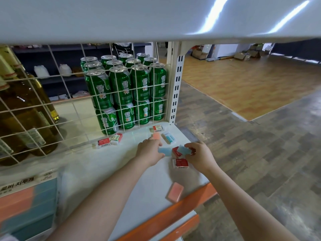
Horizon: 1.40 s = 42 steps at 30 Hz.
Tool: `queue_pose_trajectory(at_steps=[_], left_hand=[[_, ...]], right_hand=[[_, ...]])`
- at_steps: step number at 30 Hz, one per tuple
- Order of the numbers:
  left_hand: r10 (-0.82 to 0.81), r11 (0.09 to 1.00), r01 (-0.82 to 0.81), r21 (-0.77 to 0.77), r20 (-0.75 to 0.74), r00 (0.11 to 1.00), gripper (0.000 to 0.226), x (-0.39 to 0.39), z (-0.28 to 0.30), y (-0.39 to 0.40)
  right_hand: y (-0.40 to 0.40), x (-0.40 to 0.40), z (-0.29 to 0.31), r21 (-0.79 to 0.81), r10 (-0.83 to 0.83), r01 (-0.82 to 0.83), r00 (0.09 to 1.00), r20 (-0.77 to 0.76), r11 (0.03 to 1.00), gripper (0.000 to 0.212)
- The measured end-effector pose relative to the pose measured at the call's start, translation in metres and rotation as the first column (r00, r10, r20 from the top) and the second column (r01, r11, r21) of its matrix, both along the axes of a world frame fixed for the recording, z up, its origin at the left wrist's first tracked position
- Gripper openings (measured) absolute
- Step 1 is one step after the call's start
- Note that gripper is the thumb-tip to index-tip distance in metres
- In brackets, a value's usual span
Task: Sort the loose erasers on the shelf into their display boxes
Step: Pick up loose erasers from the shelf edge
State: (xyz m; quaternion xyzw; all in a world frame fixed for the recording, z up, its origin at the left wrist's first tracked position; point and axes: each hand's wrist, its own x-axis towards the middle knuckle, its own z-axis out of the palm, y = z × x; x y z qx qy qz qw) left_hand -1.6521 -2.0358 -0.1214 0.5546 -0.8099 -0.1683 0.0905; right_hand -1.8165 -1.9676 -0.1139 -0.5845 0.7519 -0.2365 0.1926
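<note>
Green cans [121,87] read "雪"; display box [26,202] reads "지우개".

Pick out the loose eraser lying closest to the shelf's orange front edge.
It is the pink eraser, lying alone near the orange edge, untouched. The other erasers sit farther back, by the hands or along the wire grid.

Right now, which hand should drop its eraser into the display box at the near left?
Probably the left hand: it holds a blue eraser and is on the box's side. The right hand would have to cross over.
</note>
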Motion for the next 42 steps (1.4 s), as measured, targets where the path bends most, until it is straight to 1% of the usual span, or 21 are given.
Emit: queue_pose_trajectory(at_steps=[3,9,10,12,15,17,18,20,26,30,35,38,42], left_hand=[[0.001,1.0,-0.001,-0.016,0.007,1.0,0.033,0.001,-0.001,0.003],[0.052,0.998,-0.053,-0.02,-0.045,0.998,0.02,0.011,-0.001,0.01],[0.065,0.998,-0.065,-0.002,-0.086,0.994,0.019,0.014,-0.001,0.01],[0.118,0.992,-0.106,0.063,-0.244,0.963,0.016,0.021,-0.003,0.011],[0.194,0.978,-0.133,0.159,-0.472,0.86,0.015,0.033,0.001,0.014],[0.221,0.971,-0.13,0.199,-0.559,0.799,0.019,0.044,0.006,0.017],[0.226,0.97,-0.128,0.206,-0.574,0.787,0.021,0.05,0.008,0.02],[0.225,0.971,-0.13,0.203,-0.567,0.793,0.024,0.063,0.011,0.024],[0.25,0.965,-0.155,0.211,-0.569,0.784,0.034,0.095,0.014,0.036],[0.286,0.955,-0.181,0.236,-0.569,0.771,0.031,0.116,0.014,0.042],[0.292,0.955,-0.207,0.212,-0.561,0.775,0.03,0.143,0.018,0.053],[0.3,0.953,-0.226,0.199,-0.554,0.777,0.029,0.158,0.023,0.061],[0.315,0.949,-0.264,0.172,-0.538,0.782,0.03,0.183,0.03,0.073]], right_hand=[[0.002,0.0,0.001,0.004,-0.014,0.014,1.0,0.004,1.0,0.041],[0.005,0.003,0.0,-0.013,-0.051,0.053,0.993,0.11,0.999,0.035],[0.005,0.004,0.0,-0.024,-0.055,0.059,0.99,0.126,0.998,0.034],[0.005,0.008,-0.001,-0.045,-0.071,0.079,0.983,0.169,0.996,0.033],[0.003,0.017,0.001,-0.081,-0.08,0.108,0.953,0.293,0.991,0.033],[0.002,0.025,0.003,-0.089,-0.08,0.126,0.913,0.399,0.988,0.033],[0.002,0.03,0.005,-0.082,-0.078,0.13,0.884,0.46,0.988,0.034],[0.002,0.039,0.007,-0.069,-0.061,0.113,0.851,0.521,0.991,0.034],[0.004,0.066,0.006,-0.066,0.023,0.008,0.886,0.464,0.998,0.036],[0.009,0.088,0.009,-0.102,0.101,-0.063,0.901,0.421,0.993,0.035],[0.01,0.116,0.013,-0.106,0.13,-0.093,0.891,0.434,0.99,0.033],[0.013,0.133,0.019,-0.112,0.155,-0.114,0.861,0.484,0.987,0.035],[0.016,0.157,0.021,-0.133,0.207,-0.163,0.847,0.489,0.978,0.031]])
